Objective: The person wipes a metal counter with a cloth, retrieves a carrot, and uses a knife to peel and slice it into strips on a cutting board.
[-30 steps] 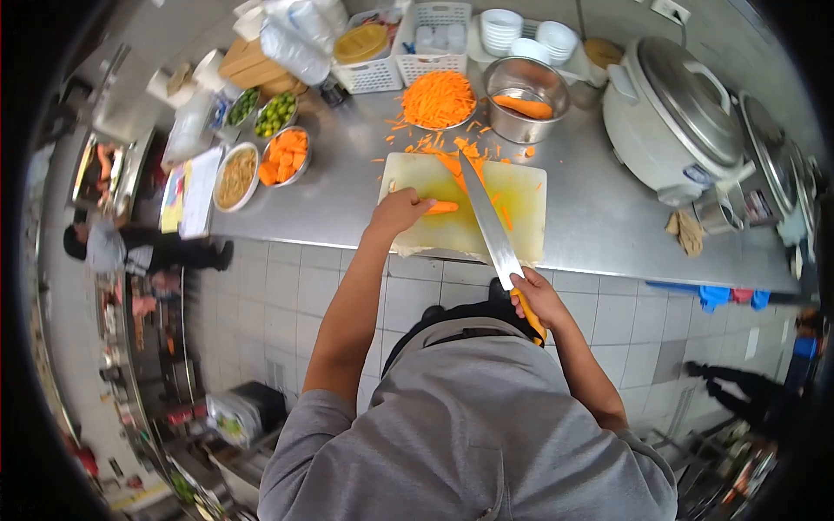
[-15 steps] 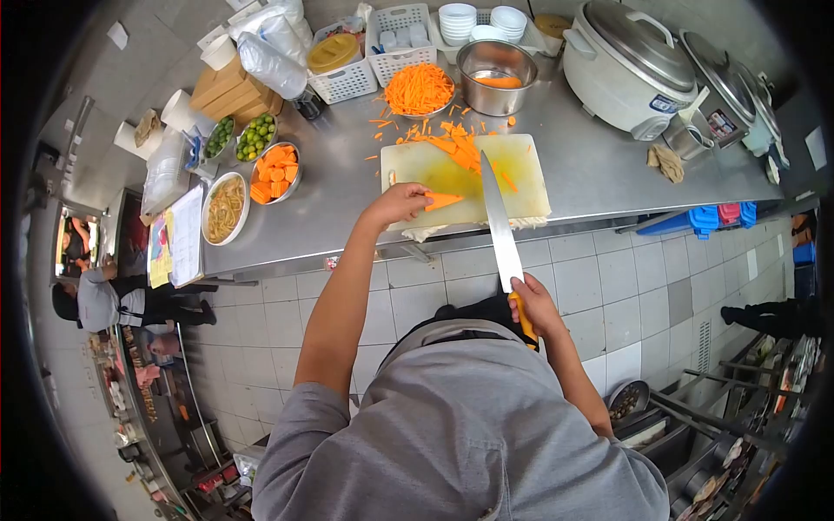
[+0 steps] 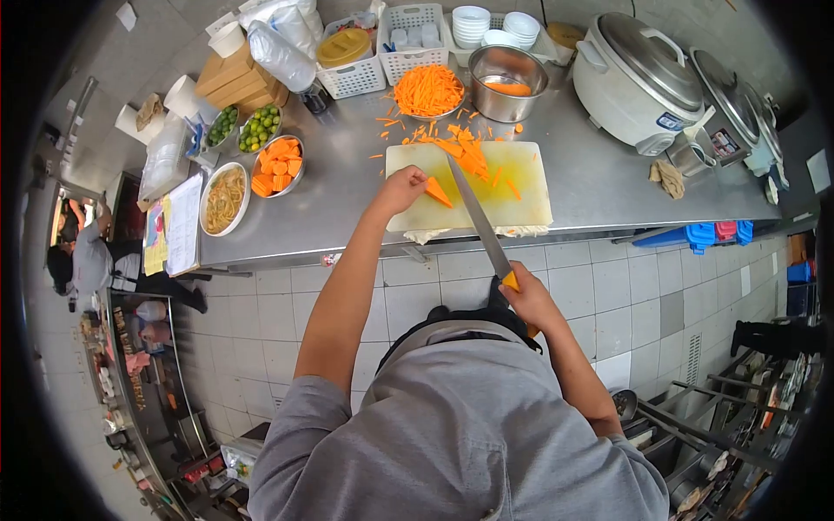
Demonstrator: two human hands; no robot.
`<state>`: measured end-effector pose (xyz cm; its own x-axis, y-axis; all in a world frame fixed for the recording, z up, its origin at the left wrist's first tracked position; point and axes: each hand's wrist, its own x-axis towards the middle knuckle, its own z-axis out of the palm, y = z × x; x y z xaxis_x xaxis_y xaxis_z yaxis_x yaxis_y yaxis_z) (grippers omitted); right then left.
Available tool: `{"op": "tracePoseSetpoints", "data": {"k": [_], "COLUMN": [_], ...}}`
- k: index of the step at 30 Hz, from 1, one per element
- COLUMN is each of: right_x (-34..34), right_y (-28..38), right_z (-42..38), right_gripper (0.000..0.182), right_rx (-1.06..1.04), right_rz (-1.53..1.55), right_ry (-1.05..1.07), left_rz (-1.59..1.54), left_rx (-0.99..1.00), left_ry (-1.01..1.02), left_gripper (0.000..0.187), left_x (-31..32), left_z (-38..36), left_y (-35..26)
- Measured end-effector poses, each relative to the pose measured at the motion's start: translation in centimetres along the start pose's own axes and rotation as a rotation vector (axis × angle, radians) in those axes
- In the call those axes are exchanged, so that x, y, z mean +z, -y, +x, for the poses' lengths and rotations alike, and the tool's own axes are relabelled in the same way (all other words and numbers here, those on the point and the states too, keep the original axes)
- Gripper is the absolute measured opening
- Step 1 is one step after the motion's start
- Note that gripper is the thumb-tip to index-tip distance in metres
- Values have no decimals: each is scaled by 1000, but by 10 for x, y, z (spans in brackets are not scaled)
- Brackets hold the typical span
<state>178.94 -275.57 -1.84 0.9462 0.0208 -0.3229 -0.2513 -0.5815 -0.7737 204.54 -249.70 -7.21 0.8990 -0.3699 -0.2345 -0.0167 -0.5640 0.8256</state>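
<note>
My left hand (image 3: 405,188) pinches a wedge-shaped piece of carrot (image 3: 439,193) over the left part of the white cutting board (image 3: 530,187). In my right hand (image 3: 530,297) is a long kitchen knife (image 3: 483,219) with a yellow handle. Its blade slants up and left across the board, with the tip near a pile of cut carrot slices (image 3: 467,156) at the far edge. A few thin strips lie on the yellow-stained middle of the board. A folded cloth (image 3: 426,235) shows under the board's near edge.
Behind the board stand a bowl of carrot strips (image 3: 429,90) and a steel pot (image 3: 507,85). To the left are a bowl of carrot chunks (image 3: 279,167), green limes (image 3: 260,128) and a noodle bowl (image 3: 225,200). A rice cooker (image 3: 638,82) stands right. Another person (image 3: 95,259) is far left.
The knife has turned, its tip swinging left and its blade now slanting. The carrot piece in my left hand has rotated, its point now aimed more toward me.
</note>
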Motion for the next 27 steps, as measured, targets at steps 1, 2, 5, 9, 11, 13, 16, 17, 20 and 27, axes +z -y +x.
{"op": "tracePoseSetpoints", "data": {"k": [1, 2, 5, 9, 11, 13, 16, 17, 20, 27], "right_x": [-3, -3, -4, -12, -21, -32, -49, -53, -67, -86], "right_y": [5, 5, -3, -4, 2, 6, 9, 7, 4, 9], "right_z": [2, 6, 14, 20, 19, 21, 25, 28, 35, 46], "right_gripper": [43, 43, 42, 41, 41, 42, 42, 42, 42, 44], "right_rx": [3, 0, -62, -126, -114, -134, -142, -148, -196, -155], "right_rz": [-25, -23, -76, -162, -195, -273, -352, -359, -412, -436], "right_ry": [7, 14, 9, -17, -2, 23, 78, 90, 113, 251], "left_rz": [9, 19, 46, 52, 9, -5, -45, -67, -42, 70], "left_rx": [66, 134, 156, 41, -17, -58, -85, -71, 20, -64], "left_ry": [-45, -89, -154, -109, -71, -97, -134, -146, -198, -269], "left_gripper": [23, 23, 23, 23, 18, 19, 19, 19, 19, 19], "left_x": [2, 4, 11, 11, 12, 12, 14, 16, 25, 38], "left_z": [-1, -1, 0, -6, -5, -4, -10, -13, -11, -10], "left_y": [3, 6, 6, -2, -1, 1, -10, -13, -9, -20]}}
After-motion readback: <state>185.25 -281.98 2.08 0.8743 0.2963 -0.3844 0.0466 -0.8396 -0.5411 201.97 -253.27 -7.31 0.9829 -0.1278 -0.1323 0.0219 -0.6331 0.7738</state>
